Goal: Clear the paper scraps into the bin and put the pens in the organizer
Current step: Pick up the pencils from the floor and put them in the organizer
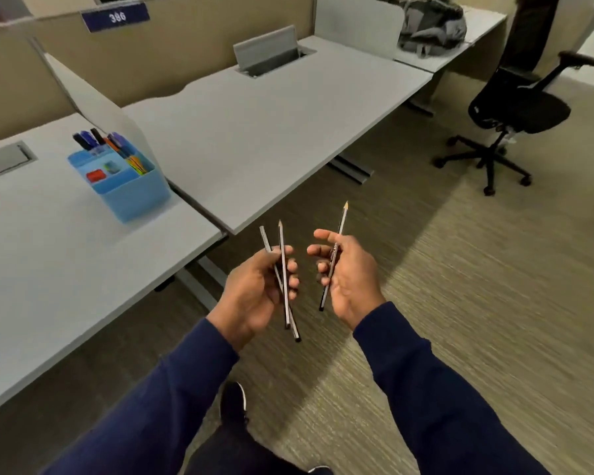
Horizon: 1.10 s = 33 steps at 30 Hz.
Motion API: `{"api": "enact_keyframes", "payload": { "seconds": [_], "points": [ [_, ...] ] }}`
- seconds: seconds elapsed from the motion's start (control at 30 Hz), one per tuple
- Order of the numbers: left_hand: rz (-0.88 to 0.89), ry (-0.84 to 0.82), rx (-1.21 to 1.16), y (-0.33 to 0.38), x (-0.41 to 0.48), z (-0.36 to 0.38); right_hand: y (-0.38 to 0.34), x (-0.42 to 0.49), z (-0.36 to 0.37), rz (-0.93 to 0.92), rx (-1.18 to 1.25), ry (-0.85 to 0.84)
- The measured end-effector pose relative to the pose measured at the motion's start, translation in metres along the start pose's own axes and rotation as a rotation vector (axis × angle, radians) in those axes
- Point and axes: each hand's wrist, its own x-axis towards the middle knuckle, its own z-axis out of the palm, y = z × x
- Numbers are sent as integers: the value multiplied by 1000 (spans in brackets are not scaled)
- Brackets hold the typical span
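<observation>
My left hand grips two thin grey pencils that cross each other, tips pointing up. Another pencil of the same kind rests against the fingers and palm of my right hand, its sharpened tip up. Both hands hover over the carpet, just off the front corner of the desks. A blue desk organizer stands on the left desk near its right edge, with several markers upright in its back compartment and small coloured items in the front ones. No paper scraps or bin are in view.
Two grey desks stand side by side with a low white divider between them. A black office chair is at the right on the carpet. A grey bag lies on the far desk. My shoe shows below.
</observation>
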Motion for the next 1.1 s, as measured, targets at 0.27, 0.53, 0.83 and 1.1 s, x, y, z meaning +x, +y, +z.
{"api": "enact_keyframes", "payload": {
  "seconds": [0.27,0.53,0.83,1.1],
  "points": [
    [96,176,-109,70,10,-77,17,28,101,2,-100,-139],
    [330,342,-185,192,32,-178,36,71,262,-25,-149,-327],
    [582,422,29,302,85,-261,42,127,392,-360,-363,-388],
    [671,517,279,314,141,-288,63,175,430,-521,-691,-331]
  ]
}}
